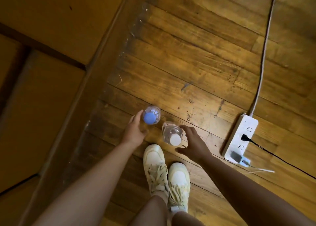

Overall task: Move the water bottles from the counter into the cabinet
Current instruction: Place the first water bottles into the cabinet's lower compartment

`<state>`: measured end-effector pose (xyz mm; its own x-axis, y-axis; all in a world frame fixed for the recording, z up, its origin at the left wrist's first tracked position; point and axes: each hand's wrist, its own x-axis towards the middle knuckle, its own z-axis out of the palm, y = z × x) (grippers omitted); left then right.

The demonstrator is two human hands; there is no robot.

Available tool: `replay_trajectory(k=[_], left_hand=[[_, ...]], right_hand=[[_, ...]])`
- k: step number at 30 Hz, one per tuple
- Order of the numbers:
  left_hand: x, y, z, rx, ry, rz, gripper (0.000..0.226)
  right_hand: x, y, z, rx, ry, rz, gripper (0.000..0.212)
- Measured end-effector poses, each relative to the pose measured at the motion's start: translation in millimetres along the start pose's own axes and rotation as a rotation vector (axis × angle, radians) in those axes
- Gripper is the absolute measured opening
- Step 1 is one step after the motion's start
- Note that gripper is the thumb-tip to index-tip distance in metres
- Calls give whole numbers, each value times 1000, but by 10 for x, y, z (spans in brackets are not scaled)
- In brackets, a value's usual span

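Two capped water bottles stand on the wooden floor, a hand beside each.

At far left runs a brown wooden cabinet front (42, 82), its base meeting the floor (196, 55). The left hand (135, 130) reaches down with fingers relaxed and spread, holding nothing; its fingertips lie just beside the blue-capped bottle (151, 115), at that bottle's left side, and whether they touch it cannot be told. Just right stands the white-capped bottle (172, 135), near the first but apart from it. The right hand (192, 143) is spread wide at this bottle's right side, fingers above and thumb below it, not closed round it. Below the bottles are two pale shoes (167, 172). At far right a white power strip (239, 138) lies on the floor with a black plug in it.
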<state>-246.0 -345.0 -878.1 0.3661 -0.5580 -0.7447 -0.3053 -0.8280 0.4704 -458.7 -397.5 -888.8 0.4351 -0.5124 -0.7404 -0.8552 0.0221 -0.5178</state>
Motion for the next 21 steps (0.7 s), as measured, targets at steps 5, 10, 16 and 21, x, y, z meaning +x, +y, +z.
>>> replay_trajectory(k=[5, 10, 16, 21], left_hand=[[227, 45, 155, -387, -14, 19, 93], [285, 126, 162, -575, -73, 41, 61], [39, 70, 23, -593, -112, -57, 55], [-600, 262, -406, -618, -88, -69, 51]], right_hand=[[231, 49, 129, 64, 61, -99, 89], [318, 12, 144, 47, 156, -143, 67], [173, -184, -52, 70, 243, -75, 62], [-375, -544, -532, 126, 258, -84, 67]])
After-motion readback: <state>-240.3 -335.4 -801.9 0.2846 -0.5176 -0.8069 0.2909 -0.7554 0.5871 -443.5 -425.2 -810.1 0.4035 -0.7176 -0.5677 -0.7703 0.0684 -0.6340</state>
